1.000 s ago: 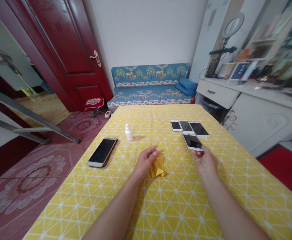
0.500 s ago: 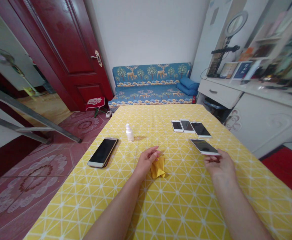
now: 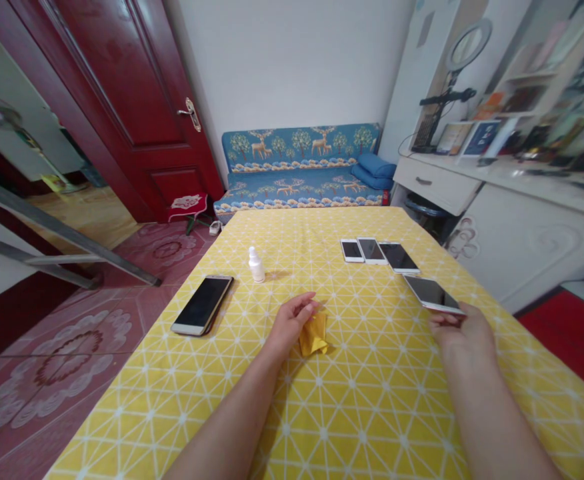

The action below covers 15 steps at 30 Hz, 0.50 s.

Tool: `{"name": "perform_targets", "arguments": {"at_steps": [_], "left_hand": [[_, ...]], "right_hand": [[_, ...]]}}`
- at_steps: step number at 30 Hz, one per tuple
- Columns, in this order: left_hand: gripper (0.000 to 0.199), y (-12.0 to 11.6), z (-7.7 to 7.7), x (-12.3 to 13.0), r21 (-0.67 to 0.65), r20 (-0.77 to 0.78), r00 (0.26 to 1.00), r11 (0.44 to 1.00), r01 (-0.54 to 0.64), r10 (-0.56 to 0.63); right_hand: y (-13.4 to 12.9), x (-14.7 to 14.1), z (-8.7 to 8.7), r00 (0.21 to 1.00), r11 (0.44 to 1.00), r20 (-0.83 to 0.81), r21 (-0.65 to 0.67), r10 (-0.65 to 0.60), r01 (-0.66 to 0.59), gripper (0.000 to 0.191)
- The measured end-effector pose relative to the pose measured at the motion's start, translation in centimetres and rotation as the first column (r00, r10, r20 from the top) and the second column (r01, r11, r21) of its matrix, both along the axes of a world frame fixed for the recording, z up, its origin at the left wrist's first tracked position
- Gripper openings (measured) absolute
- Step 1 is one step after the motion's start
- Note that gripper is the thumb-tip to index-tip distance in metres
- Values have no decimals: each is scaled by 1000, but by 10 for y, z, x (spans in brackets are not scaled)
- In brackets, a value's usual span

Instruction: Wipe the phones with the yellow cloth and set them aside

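Observation:
A white smartphone with a dark screen (image 3: 433, 294) is gripped at its near edge by my right hand (image 3: 465, 330), which holds it screen up above the right side of the table. My left hand (image 3: 293, 320) is closed, thumb against fingers, on a yellow cloth (image 3: 314, 335) that hangs down to the tablecloth. Beyond the held phone, a small white phone (image 3: 352, 251), a middle white phone (image 3: 371, 251) and a larger one (image 3: 399, 257) lie side by side. To the left rest a big phone (image 3: 203, 305) and a white spray bottle (image 3: 257, 265), standing upright.
The table wears a yellow tablecloth (image 3: 352, 413) with white lines. Behind it stands a blue sofa (image 3: 299, 180); a white dresser (image 3: 537, 207) is at the right. A red stool (image 3: 188, 203) sits by the dark red door (image 3: 117, 87), near a metal frame (image 3: 67, 223).
My right hand has carried the smartphone further right, past the end of the phone row. My left hand and the cloth have stayed in place. The view has shifted slightly.

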<state>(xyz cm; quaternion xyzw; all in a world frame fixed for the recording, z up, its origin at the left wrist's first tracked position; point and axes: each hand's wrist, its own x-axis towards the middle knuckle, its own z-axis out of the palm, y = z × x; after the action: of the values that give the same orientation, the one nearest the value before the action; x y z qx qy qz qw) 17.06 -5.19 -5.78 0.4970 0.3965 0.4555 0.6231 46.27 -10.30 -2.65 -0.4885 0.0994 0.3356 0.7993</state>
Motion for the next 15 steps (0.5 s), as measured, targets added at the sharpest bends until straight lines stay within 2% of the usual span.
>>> {"name": "perform_targets", "arguments": {"at_steps": [7,15], "left_hand": [[41,-1,1,1,0,5,1000,1000,1,-1],[42,0,0,1,4,13,1000,1000,-9,9]], "right_hand": [[13,5,-3,999,1000,-47,-31,0,-1,25],[27,2,-16,991,995,107,-44,-86,91,20]]}}
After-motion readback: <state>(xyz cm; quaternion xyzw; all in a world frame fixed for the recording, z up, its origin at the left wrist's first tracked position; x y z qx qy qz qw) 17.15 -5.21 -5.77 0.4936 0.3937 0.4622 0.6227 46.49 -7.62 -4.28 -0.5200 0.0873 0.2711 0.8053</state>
